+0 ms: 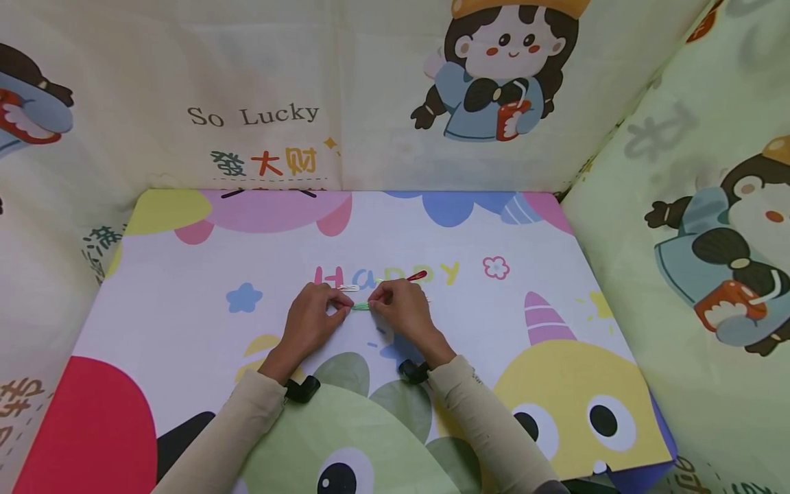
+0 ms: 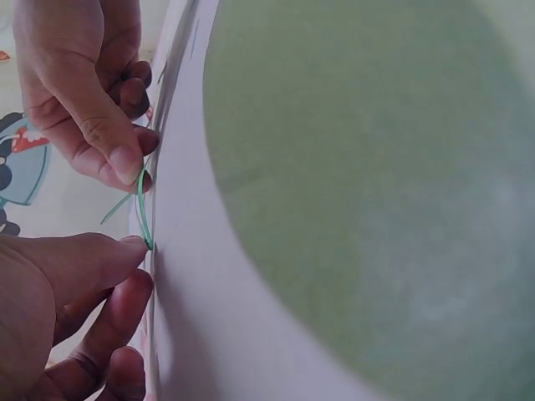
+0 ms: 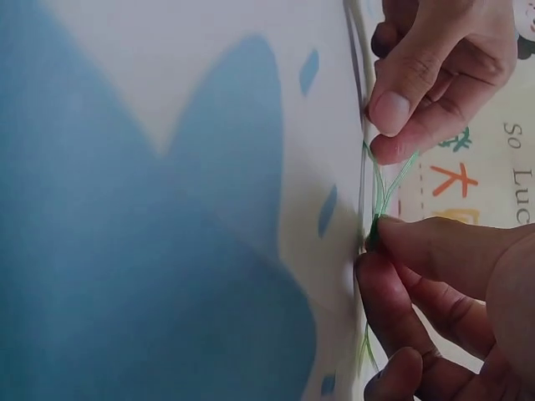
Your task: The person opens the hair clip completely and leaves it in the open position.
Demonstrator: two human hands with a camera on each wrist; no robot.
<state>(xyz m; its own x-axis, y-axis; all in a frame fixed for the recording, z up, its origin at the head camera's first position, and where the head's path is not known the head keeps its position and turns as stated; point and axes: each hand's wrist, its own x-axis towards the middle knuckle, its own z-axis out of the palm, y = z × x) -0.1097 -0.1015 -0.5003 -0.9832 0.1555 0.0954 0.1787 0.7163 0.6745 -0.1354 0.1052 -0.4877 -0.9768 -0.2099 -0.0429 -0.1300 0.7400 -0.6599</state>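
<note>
In the head view my left hand [image 1: 315, 319] and right hand [image 1: 404, 309] come close together above the table. Between them runs a thin green strand [image 1: 361, 307], looped like thread or cord. In the left wrist view the left hand [image 2: 71, 301] pinches its lower end between thumb and forefinger. The right hand [image 2: 84, 100] pinches the upper part, and a loose tail sticks out sideways. From the right wrist view, the right hand [image 3: 460, 292] grips a dark green gathered spot, where the strands [image 3: 386, 192] spread towards the left hand [image 3: 443, 75].
Just beyond the hands lie a small white item [image 1: 348, 288] and a slim dark red item [image 1: 417, 276], partly covered by the right hand. The table [image 1: 185, 309] has a cartoon-print cover. Printed cloth [image 1: 370, 96] hangs at the back and sides.
</note>
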